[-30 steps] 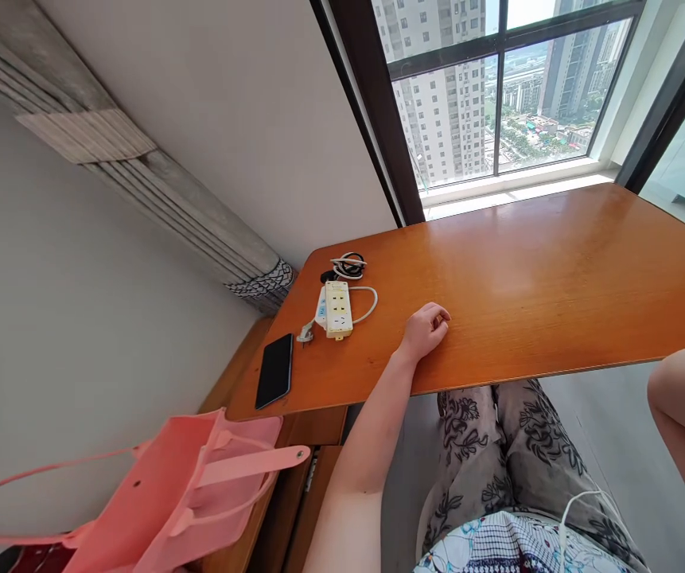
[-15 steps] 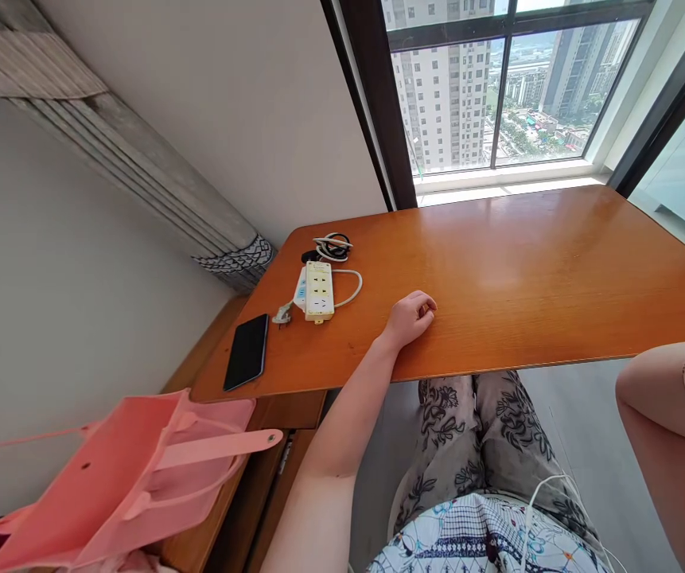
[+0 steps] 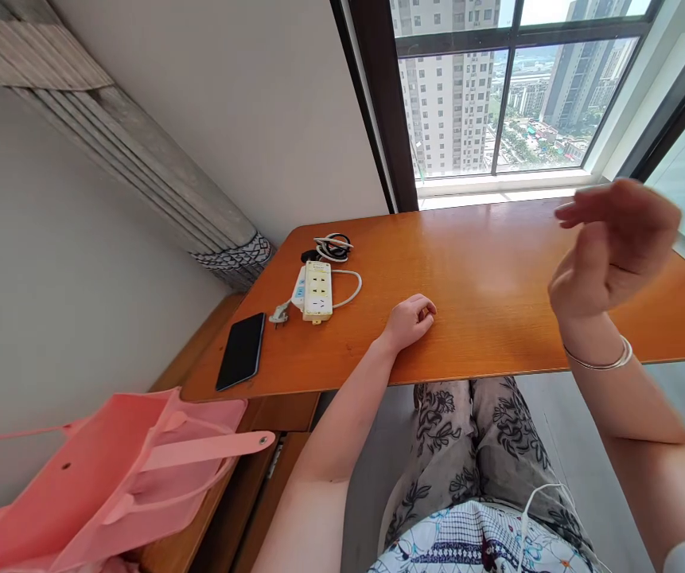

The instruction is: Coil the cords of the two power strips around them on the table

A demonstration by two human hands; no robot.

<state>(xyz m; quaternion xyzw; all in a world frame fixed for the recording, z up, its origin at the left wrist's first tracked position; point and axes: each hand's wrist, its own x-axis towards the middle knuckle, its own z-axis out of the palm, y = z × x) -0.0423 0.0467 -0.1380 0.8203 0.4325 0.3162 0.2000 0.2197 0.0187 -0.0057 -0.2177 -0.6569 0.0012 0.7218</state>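
Observation:
My left hand (image 3: pixel 410 322) rests on the brown wooden table (image 3: pixel 491 294) near its front edge, fingers curled in, with nothing showing in it. To its left lie a cream power strip (image 3: pixel 317 291), partly over a second white one, and a white plug (image 3: pixel 278 313). A black phone (image 3: pixel 240 351) lies face up at the table's left edge. My right hand (image 3: pixel 613 247), slightly blurred, is raised above the table's right part. Its fingers are bent forward, apart from the thumb, and it holds nothing. A silver bangle (image 3: pixel 608 362) circles that wrist.
Coiled black and white cables (image 3: pixel 335 247) sit behind the power strips. A pink bag (image 3: pixel 109 477) stands open at the lower left, beside wooden drawers (image 3: pixel 286 469). A window (image 3: pixel 545 103) is beyond the table. A white cord (image 3: pixel 527 509) hangs over my patterned shirt.
My right hand has risen into view from the right edge, where only the forearm and bangle showed. My left hand stays in place on the table. The view has shifted slightly.

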